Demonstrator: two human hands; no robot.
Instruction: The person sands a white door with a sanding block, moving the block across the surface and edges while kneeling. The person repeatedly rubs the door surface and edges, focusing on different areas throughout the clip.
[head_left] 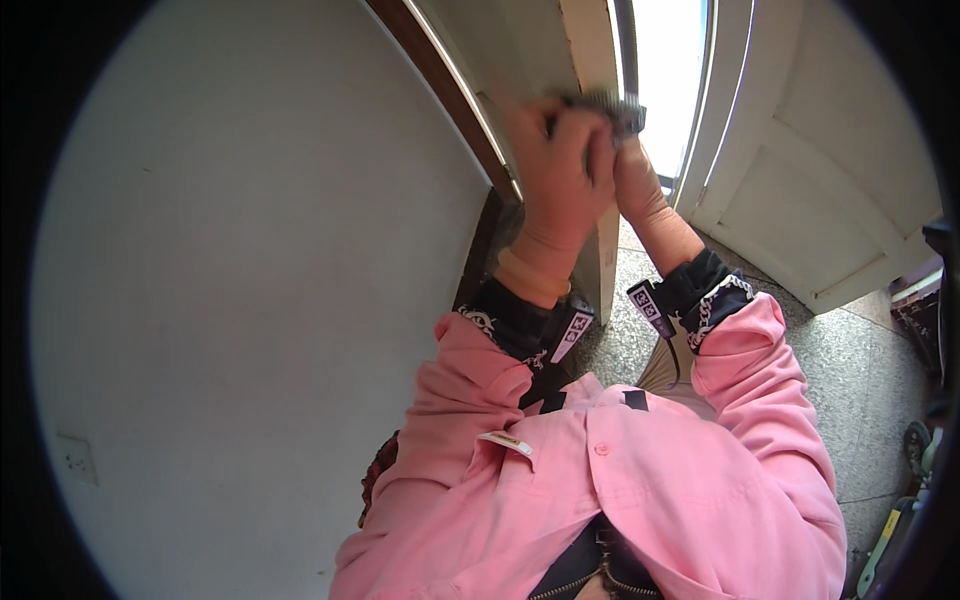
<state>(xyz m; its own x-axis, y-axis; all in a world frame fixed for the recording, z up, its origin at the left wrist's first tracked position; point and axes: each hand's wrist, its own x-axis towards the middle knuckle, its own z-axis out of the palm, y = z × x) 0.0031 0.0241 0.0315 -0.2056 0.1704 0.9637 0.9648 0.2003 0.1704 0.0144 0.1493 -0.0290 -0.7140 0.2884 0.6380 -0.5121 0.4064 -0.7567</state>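
Both arms reach forward to the edge of a pale door (pixel 607 262). My left hand (pixel 562 172) is closed at the door edge, its fingers curled and slightly smeared by motion. Close beside it on the right, my right hand (pixel 637 182) is raised, its fingers partly covered by the left. At the top of both hands is a dark, ribbed thing (pixel 612 103), too blurred to name. It touches the hands and lies across the door edge; I cannot tell whether it is fixed to the door.
A plain grey-white wall (pixel 250 280) fills the left side, with a wall socket (pixel 77 460) low down. Another pale panelled door (pixel 815 190) stands at the right. Bright light fills the gap between. Speckled floor tiles (pixel 835 365) lie below, with a green-handled tool (pixel 880 545) at the lower right.
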